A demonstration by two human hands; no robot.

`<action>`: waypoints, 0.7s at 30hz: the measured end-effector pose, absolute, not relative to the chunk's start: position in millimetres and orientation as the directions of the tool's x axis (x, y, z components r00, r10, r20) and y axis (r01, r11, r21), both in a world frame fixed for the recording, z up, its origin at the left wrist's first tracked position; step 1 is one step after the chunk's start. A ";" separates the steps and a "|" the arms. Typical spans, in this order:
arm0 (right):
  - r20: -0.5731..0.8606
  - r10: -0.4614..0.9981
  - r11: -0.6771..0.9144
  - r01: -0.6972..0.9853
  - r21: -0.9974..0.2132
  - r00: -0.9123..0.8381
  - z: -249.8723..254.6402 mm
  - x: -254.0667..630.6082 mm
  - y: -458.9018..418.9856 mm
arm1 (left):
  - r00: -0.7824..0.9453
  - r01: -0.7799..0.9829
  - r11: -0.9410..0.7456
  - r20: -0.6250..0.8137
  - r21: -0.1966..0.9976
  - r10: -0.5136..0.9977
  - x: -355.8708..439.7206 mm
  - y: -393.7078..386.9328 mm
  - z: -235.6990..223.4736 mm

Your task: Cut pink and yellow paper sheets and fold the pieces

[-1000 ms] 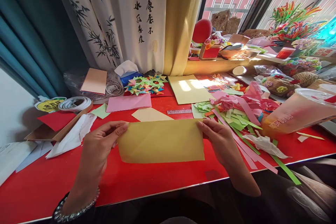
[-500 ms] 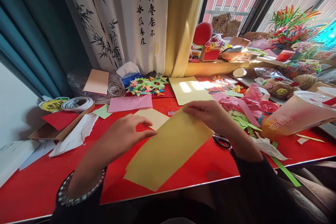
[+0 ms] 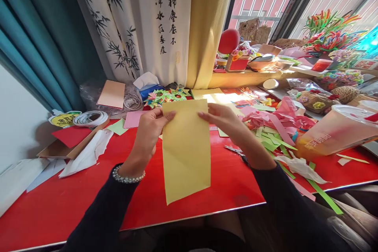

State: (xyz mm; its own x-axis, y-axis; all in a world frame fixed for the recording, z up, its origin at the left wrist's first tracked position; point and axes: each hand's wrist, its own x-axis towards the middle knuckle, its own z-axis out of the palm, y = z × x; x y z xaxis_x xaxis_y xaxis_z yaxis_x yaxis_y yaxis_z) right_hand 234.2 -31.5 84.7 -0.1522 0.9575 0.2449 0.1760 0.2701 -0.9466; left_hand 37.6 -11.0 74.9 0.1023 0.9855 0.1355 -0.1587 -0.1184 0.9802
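Observation:
A long sheet of yellow paper (image 3: pixel 187 153) hangs upright between my hands, above the red table (image 3: pixel 141 201). My left hand (image 3: pixel 153 126) pinches its upper left edge, thumb in front and fingers behind. At the upper right edge my right hand (image 3: pixel 223 120) grips it the same way. The paper's lower edge is cut at a slant. Scissors (image 3: pixel 238 151) lie on the table beside my right forearm, which partly hides them. More pale yellow paper (image 3: pixel 206 92) lies behind the sheet, partly covered by it and my right hand.
Folded paper stars (image 3: pixel 168 96) are heaped at the back. Pink paper (image 3: pixel 134 119) and a cardboard tray (image 3: pixel 76 149) lie left. On the right are green paper strips (image 3: pixel 274 139), crumpled pink paper (image 3: pixel 283 114) and a large plastic cup (image 3: pixel 330 130).
The yellow paper has turned from slanted to upright. My left hand, free before, has taken hold of its upper left edge; my right hand now holds the right edge.

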 end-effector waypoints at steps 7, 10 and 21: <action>0.099 0.985 0.092 -0.061 -0.994 -0.139 45.2 227.3 -36.6 | 0.011 -0.136 -0.201 0.204 0.970 0.979 33.8 -4.6 53.8; 0.094 0.988 0.087 -0.061 -0.994 -0.121 45.0 226.9 -36.8 | -0.010 -0.105 -0.264 0.264 0.959 0.964 31.2 -4.2 53.4; 0.122 0.985 0.113 -0.080 -0.990 -0.121 41.4 226.9 -38.0 | -0.045 -0.085 -0.258 0.255 0.962 0.966 27.5 -2.7 51.0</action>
